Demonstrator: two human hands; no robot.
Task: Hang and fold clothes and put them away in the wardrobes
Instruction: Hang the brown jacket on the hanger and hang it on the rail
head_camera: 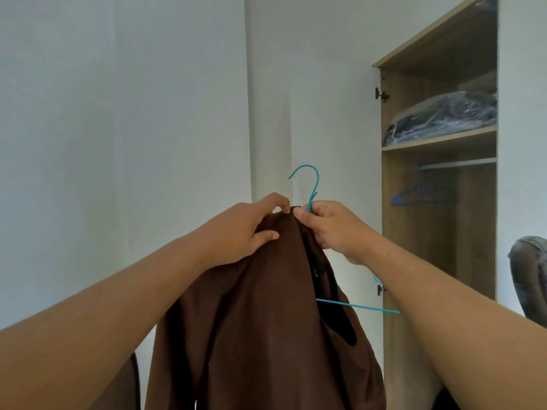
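Observation:
A brown garment [260, 327] hangs in front of me, partly on a teal wire hanger [313, 184] whose hook rises above it and whose lower bar [358, 306] sticks out to the right. My left hand [245, 232] pinches the garment's top edge by the collar. My right hand [334, 229] grips the hanger's twisted neck together with the cloth beside it. The hanger's left shoulder is hidden under the fabric.
An open wooden wardrobe [438, 184] stands to the right, with a metal rail [457, 164] carrying blue hangers [414, 196] and a shelf holding a plastic-wrapped dark bundle [441, 119]. A patterned chair back [529, 273] shows at the right edge. White walls lie ahead.

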